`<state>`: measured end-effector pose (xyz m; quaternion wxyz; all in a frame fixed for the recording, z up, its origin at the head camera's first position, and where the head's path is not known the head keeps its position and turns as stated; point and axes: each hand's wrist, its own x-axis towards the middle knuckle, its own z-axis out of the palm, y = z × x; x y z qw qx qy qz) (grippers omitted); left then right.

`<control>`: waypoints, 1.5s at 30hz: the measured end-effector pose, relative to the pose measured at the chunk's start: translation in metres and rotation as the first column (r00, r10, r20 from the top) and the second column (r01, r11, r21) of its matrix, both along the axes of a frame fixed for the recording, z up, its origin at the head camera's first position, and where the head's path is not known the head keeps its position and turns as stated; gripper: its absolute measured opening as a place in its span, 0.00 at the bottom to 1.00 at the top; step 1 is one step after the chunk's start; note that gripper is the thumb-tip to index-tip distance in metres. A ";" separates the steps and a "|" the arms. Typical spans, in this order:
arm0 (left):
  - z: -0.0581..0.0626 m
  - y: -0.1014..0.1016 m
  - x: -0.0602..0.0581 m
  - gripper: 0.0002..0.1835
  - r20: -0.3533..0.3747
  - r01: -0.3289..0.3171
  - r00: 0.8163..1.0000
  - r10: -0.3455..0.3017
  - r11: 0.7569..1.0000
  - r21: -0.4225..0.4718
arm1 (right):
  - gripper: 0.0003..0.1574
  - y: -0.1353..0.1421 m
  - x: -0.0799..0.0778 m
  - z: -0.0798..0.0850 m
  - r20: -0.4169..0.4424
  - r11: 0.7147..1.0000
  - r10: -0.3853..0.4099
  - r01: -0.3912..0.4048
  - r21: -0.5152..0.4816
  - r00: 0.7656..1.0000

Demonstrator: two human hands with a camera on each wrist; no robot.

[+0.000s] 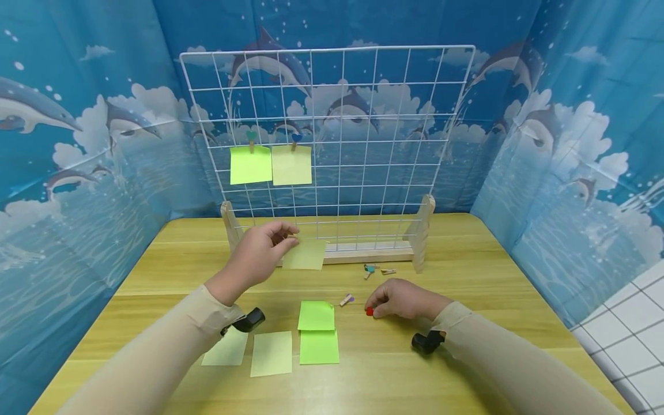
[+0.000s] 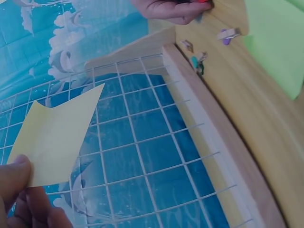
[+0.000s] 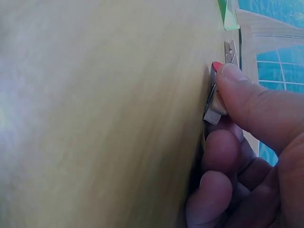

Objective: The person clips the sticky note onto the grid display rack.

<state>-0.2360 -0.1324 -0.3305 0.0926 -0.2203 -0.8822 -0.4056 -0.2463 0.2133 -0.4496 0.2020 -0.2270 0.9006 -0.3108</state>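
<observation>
My left hand (image 1: 259, 252) pinches a pale yellow sticky note (image 1: 306, 255) by its edge, in front of the lower part of the white wire grid (image 1: 339, 142). In the left wrist view the thumb (image 2: 18, 173) lies over one corner of the paper, whose far edge bends. My right hand (image 1: 407, 298) is low over the table, its thumb and fingers gripping a small wooden clothespin (image 3: 217, 103) with a red top. Left of that hand lies a clothespin with a purple top (image 1: 346, 300).
Clothespins hold a bright green note (image 1: 251, 165) and a pale yellow note (image 1: 292, 165) on the grid. More clothespins (image 1: 370, 269) lie before its wooden base (image 1: 368, 255). Green notes (image 1: 319, 347) and pale notes (image 1: 272, 354) lie at the table's front.
</observation>
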 end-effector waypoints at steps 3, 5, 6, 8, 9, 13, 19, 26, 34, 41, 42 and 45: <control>0.009 0.005 -0.005 0.08 -0.044 -0.009 0.999 0.010 1.000 0.006 | 0.08 0.001 0.001 0.000 -0.006 1.000 0.004 -0.004 -0.003 1.000; 0.016 0.007 -0.009 0.07 -0.066 -0.009 0.998 0.010 1.000 0.010 | 0.08 0.001 0.001 0.000 -0.011 1.000 0.007 -0.007 0.001 1.000; 0.020 0.009 -0.011 0.07 -0.076 -0.009 0.997 0.010 1.000 0.012 | 0.08 0.001 0.002 0.000 -0.014 1.000 0.008 -0.008 0.004 1.000; 0.028 0.011 -0.016 0.07 -0.088 -0.008 0.996 0.009 1.000 0.012 | 0.08 0.001 0.002 0.000 -0.019 1.000 0.013 -0.012 0.010 1.000; 0.032 0.013 -0.018 0.08 -0.090 -0.010 0.996 0.011 1.000 0.011 | 0.08 0.001 0.002 0.000 -0.021 1.000 0.014 -0.013 0.012 1.000; 0.048 0.019 -0.027 0.09 -0.077 -0.019 0.997 0.021 0.999 0.032 | 0.08 0.001 0.003 0.001 -0.023 1.000 0.021 -0.020 0.005 1.000; 0.070 0.029 -0.042 0.10 -0.076 -0.026 0.997 0.032 0.996 0.081 | 0.08 0.002 0.004 0.002 -0.027 1.000 0.020 -0.020 0.007 0.999; 0.089 0.043 -0.062 0.12 -0.103 -0.051 0.993 0.063 0.992 0.115 | 0.08 0.003 0.004 0.002 -0.039 1.000 0.018 -0.017 0.023 0.999; 0.098 0.054 -0.058 0.14 -0.055 -0.062 0.996 0.067 0.994 0.090 | 0.09 0.003 0.003 0.000 -0.021 1.000 0.028 -0.028 -0.006 0.999; 0.111 0.058 -0.062 0.15 -0.106 -0.088 0.989 0.099 0.990 0.109 | 0.09 0.003 0.004 0.000 -0.003 1.000 0.011 -0.011 -0.011 1.000; 0.113 0.059 -0.063 0.15 -0.111 -0.095 0.988 0.107 0.990 0.104 | 0.09 0.003 0.004 0.000 -0.001 1.000 0.008 -0.008 -0.012 1.000; 0.117 0.061 -0.067 0.16 -0.104 -0.125 0.986 0.133 0.989 0.082 | 0.09 0.003 0.004 -0.001 -0.001 1.000 0.005 -0.005 -0.016 1.000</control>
